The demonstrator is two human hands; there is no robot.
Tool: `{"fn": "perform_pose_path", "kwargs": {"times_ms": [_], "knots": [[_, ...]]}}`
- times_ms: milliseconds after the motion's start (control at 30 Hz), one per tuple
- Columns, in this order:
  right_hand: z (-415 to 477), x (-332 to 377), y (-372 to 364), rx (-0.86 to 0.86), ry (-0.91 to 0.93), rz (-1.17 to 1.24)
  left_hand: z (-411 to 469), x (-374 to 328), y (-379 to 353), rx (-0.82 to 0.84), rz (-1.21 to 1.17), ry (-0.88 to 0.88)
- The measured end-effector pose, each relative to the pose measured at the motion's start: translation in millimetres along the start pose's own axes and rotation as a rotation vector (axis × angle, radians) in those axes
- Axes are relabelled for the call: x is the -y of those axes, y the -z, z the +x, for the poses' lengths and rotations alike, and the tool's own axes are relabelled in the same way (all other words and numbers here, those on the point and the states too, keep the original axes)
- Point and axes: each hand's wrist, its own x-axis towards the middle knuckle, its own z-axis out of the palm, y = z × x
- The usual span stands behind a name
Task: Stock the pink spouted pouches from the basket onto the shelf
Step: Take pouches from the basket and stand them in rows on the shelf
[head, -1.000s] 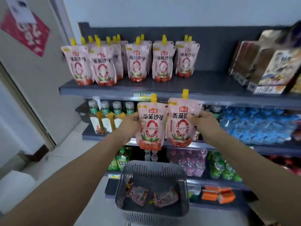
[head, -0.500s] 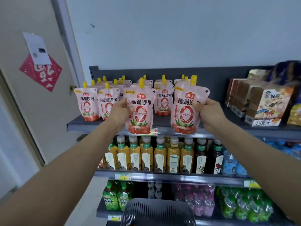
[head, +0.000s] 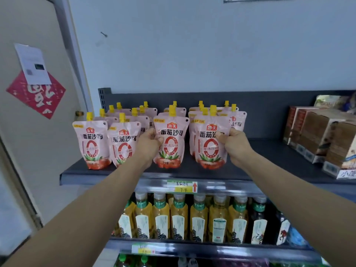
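Two pink spouted pouches with yellow caps stand upright on the dark top shelf (head: 269, 170), each held by one hand. My left hand (head: 149, 145) grips the left edge of one pouch (head: 172, 143). My right hand (head: 234, 144) grips the right edge of the other pouch (head: 208, 149). Both pouches rest with their bases on the shelf, at the front of rows of several identical pouches (head: 123, 143). The basket is out of view.
Brown snack boxes (head: 319, 137) fill the right end of the top shelf. Bare shelf lies between them and the pouches. Yellow tea bottles (head: 179, 218) line the shelf below. A price tag (head: 182, 186) sits on the shelf edge. A door (head: 28, 112) is at left.
Both hands lifted the two pouches from above the basket up to the top shelf and set them on it in the front row. The view tilted up, so the basket dropped out of sight.
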Motion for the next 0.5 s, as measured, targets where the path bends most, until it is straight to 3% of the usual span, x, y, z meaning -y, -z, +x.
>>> {"fn": "perform_pose_path", "kwargs": {"times_ms": [300,500], "knots": [[26.6,-32.7,-2.9,0.155,-0.055,0.012,17.4,34.2,3.2,0.059,-0.022,-0.001],[23.3,-46.9,7.9,0.261,-0.113,-0.201,17.8,37.9,6.9,0.08,-0.011,-0.007]]}}
